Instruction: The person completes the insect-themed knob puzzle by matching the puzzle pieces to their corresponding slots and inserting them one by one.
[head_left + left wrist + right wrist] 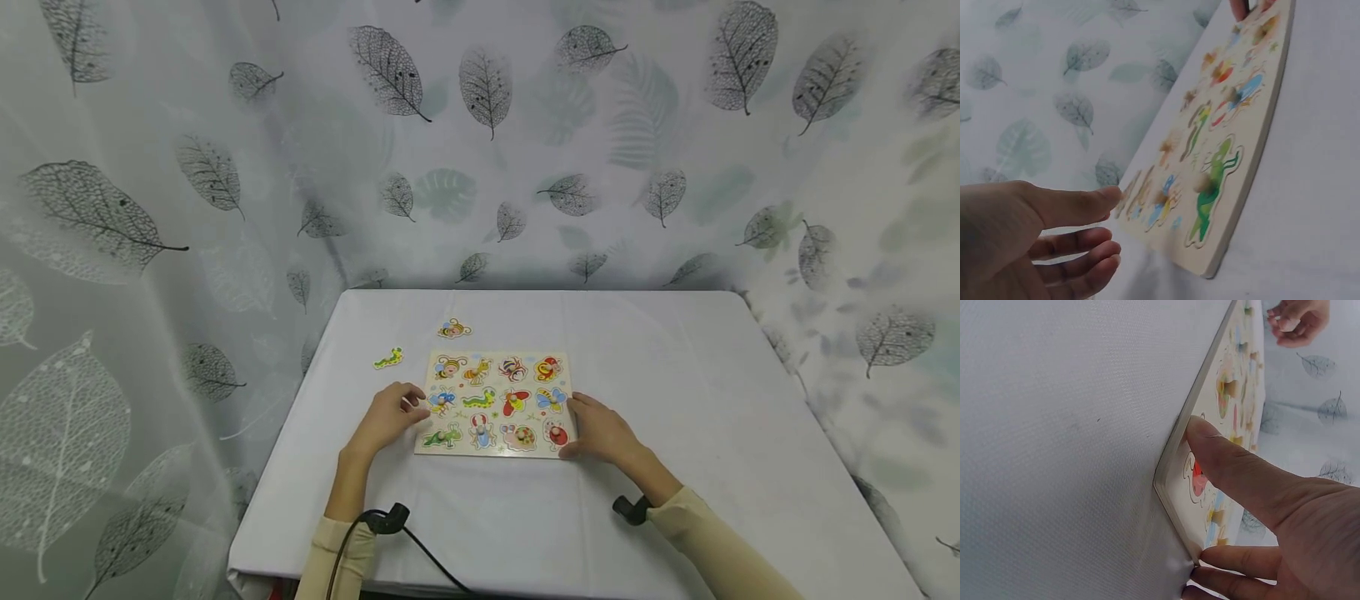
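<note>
A wooden peg puzzle board (498,417) lies on the table, covered with colourful insect pictures and small knobs. My right hand (602,431) holds it at the near right corner; in the right wrist view the thumb (1229,459) rests on its near edge and the fingers touch its side edge. Just off the left edge is my left hand (390,417), its fingers loosely bent and nothing visible in them. In the left wrist view that hand (1041,237) hovers beside a green grasshopper piece (1211,194). A loose caterpillar piece (388,358) and a loose bee piece (454,328) lie beyond.
A white cloth covers the table (675,375). Leaf-printed curtains (525,167) stand behind it and at both sides. Black wrist cameras sit on both forearms, and a black cable (431,557) runs from the left one over the near table edge.
</note>
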The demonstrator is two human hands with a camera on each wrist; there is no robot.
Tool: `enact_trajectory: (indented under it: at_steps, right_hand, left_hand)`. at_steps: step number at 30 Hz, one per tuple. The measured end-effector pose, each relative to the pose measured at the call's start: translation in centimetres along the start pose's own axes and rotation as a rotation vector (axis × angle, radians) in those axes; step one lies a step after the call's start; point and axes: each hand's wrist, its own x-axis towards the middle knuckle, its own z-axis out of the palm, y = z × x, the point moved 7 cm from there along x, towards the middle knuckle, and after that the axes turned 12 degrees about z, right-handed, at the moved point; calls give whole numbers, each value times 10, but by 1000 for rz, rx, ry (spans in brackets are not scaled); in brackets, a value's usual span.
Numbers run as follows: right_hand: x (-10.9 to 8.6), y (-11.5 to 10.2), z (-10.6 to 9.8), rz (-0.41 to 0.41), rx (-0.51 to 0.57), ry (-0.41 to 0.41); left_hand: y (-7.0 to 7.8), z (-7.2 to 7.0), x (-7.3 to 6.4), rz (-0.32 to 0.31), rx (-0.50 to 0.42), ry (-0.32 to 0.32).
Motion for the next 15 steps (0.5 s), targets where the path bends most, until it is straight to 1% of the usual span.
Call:
enact_trajectory:
  at_steps: [3, 8, 12, 15]
  right_hand:
    - [0, 1, 1, -1, -6, 3]
    - [0, 2, 1, 0, -4, -1]
    - [0, 1, 1, 4, -6, -6]
    - [0, 0, 0, 14, -5, -11]
  left_hand:
    - [-12, -15, 7, -30, 23, 53]
    - [-33, -35, 18, -55, 9, 153]
    - [-52, -49, 29, -74, 21, 237]
    - [-66, -57, 39, -84, 41, 281]
